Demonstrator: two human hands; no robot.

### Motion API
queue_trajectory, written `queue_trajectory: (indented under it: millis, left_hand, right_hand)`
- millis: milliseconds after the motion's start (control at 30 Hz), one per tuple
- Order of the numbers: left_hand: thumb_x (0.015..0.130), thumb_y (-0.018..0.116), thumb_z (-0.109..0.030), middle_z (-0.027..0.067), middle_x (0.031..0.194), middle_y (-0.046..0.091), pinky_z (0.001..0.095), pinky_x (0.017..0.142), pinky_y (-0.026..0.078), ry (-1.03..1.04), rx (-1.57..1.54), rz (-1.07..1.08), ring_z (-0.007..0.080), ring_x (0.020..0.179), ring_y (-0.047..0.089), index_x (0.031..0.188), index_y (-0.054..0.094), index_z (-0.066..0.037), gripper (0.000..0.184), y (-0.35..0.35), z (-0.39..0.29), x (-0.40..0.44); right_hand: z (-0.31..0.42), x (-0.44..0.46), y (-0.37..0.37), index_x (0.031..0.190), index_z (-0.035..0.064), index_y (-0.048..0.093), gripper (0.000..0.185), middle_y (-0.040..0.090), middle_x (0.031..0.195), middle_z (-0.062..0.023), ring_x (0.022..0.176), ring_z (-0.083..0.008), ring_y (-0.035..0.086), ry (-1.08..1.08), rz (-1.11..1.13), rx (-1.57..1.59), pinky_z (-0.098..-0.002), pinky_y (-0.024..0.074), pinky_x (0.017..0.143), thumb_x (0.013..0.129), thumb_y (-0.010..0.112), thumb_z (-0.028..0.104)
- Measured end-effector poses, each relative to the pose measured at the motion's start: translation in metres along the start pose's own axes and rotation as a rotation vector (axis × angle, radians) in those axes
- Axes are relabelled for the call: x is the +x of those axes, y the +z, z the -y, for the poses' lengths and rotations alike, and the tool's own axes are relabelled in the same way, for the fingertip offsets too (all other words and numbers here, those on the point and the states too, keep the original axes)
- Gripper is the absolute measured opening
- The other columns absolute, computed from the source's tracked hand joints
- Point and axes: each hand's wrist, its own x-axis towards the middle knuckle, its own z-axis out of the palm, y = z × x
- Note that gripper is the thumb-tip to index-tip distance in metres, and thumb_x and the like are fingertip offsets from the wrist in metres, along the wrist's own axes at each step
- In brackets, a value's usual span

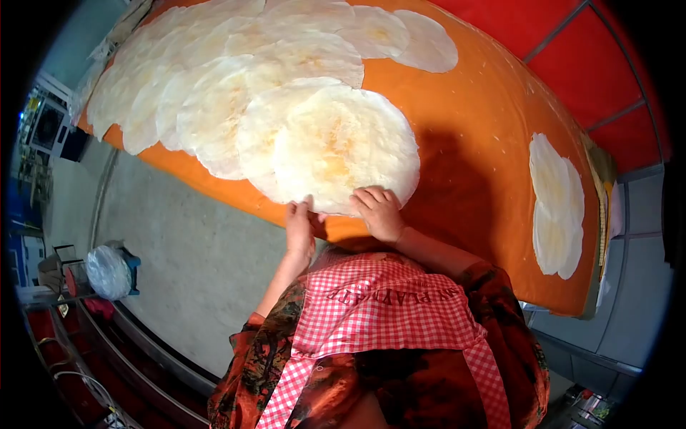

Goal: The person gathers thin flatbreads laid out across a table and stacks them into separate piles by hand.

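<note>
A round, thin sheet of flatbread (357,136), pale with a yellowish middle, lies nearest me on top of other overlapping sheets. My left hand (301,229) is at its near edge, the fingers closed on the rim. Farther right along the same edge, my right hand (380,213) has its fingers bent over the rim; its thumb is hidden. Under both hands is the edge of an orange cloth (457,143) that covers the table.
Many overlapping flatbread sheets (214,93) cover the table's left and far side. A few more sheets (557,207) lie at the right end. At left on the grey floor (179,236) is a clear plastic bag (108,272) on a blue stool. Metal rails (157,357) run at lower left.
</note>
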Motion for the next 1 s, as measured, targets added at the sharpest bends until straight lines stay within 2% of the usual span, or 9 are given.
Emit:
queue_trajectory:
  millis: [100,367,500,567,600,667,767,867,1000]
  left_hand:
    - [0.096,0.050,-0.021,0.0033,0.075,0.055,0.0249,0.055,0.046,0.224,0.220,-0.092,0.0118,0.063,0.053,0.097,0.049,-0.005,0.016,-0.022,-0.016,0.034]
    - [0.098,0.048,-0.019,0.0043,0.068,0.053,0.0288,0.045,0.048,0.206,0.512,-0.052,0.0136,0.054,0.052,0.092,0.049,-0.002,0.018,-0.043,-0.033,0.080]
    - [0.094,0.045,-0.011,0.0023,0.060,0.049,0.0282,0.039,0.039,0.191,0.469,-0.059,0.0124,0.050,0.046,0.082,0.050,-0.005,0.015,-0.034,-0.042,0.073]
    - [0.089,0.043,-0.008,0.0008,0.058,0.046,0.0273,0.037,0.030,0.341,0.498,0.035,0.0120,0.046,0.040,0.070,0.049,-0.009,0.020,-0.078,-0.022,0.119]
    - [0.085,0.042,-0.010,-0.0006,0.055,0.041,0.0267,0.038,0.024,0.187,0.374,-0.025,0.0116,0.043,0.033,0.061,0.045,-0.013,0.024,-0.044,-0.043,0.090]
    - [0.084,0.044,-0.016,-0.0016,0.052,0.038,0.0260,0.036,0.023,0.148,0.343,0.005,0.0115,0.041,0.032,0.058,0.039,-0.016,0.027,-0.045,-0.045,0.098]
    - [0.089,0.044,-0.027,-0.0019,0.054,0.041,0.0254,0.036,0.024,0.091,0.367,-0.022,0.0107,0.041,0.034,0.065,0.042,-0.015,0.026,-0.057,-0.043,0.126]
    - [0.090,0.045,-0.025,0.0013,0.061,0.046,0.0224,0.038,0.029,0.002,0.155,0.032,0.0116,0.047,0.039,0.067,0.043,-0.012,0.026,-0.038,-0.062,0.101]
    - [0.087,0.043,-0.020,0.0043,0.069,0.049,0.0213,0.039,0.031,0.033,-0.080,0.141,0.0114,0.051,0.040,0.066,0.040,-0.011,0.023,-0.078,-0.099,0.156]
  right_hand:
    - [0.001,0.003,-0.006,0.109,0.0070,0.063,0.033,0.057,0.119,-0.0038,0.109,-0.0222,0.051,0.002,-0.026,0.041,-0.0358,0.0385,0.086,0.077,0.054,0.010]
    - [0.001,0.002,-0.010,0.108,0.0094,0.064,0.034,0.057,0.117,-0.0034,0.108,-0.0225,0.051,0.007,0.016,0.020,-0.0357,0.0383,0.086,0.076,0.053,0.011]
    - [0.000,-0.003,-0.003,0.110,0.0102,0.062,0.034,0.058,0.116,-0.0027,0.108,-0.0225,0.051,0.013,0.026,0.042,-0.0395,0.0359,0.091,0.078,0.052,0.014]
    - [-0.005,-0.007,0.002,0.111,0.0118,0.063,0.037,0.058,0.118,-0.0020,0.109,-0.0225,0.052,0.041,0.036,0.015,-0.0388,0.0376,0.089,0.077,0.052,0.014]
    - [-0.008,-0.012,0.010,0.112,0.0121,0.062,0.037,0.058,0.118,-0.0023,0.110,-0.0224,0.052,0.028,0.014,0.029,-0.0392,0.0383,0.089,0.076,0.052,0.015]
    - [-0.011,-0.011,0.015,0.113,0.0122,0.061,0.037,0.058,0.116,-0.0028,0.111,-0.0224,0.052,0.034,0.031,0.054,-0.0400,0.0403,0.089,0.077,0.051,0.017]
    - [-0.021,-0.004,0.032,0.103,0.0101,0.062,0.030,0.061,0.110,-0.0062,0.106,-0.0255,0.055,0.056,0.040,0.156,-0.0419,0.0417,0.089,0.075,0.055,0.017]
    - [-0.033,0.012,0.049,0.102,0.0109,0.062,0.027,0.063,0.105,-0.0065,0.106,-0.0273,0.056,0.147,0.116,0.193,-0.0412,0.0439,0.086,0.077,0.054,0.015]
    - [-0.041,0.030,-0.064,0.108,0.0089,0.065,0.027,0.064,0.108,-0.0116,0.102,-0.0274,0.060,0.411,-0.272,0.406,-0.0376,0.0463,0.089,0.088,0.052,0.018]
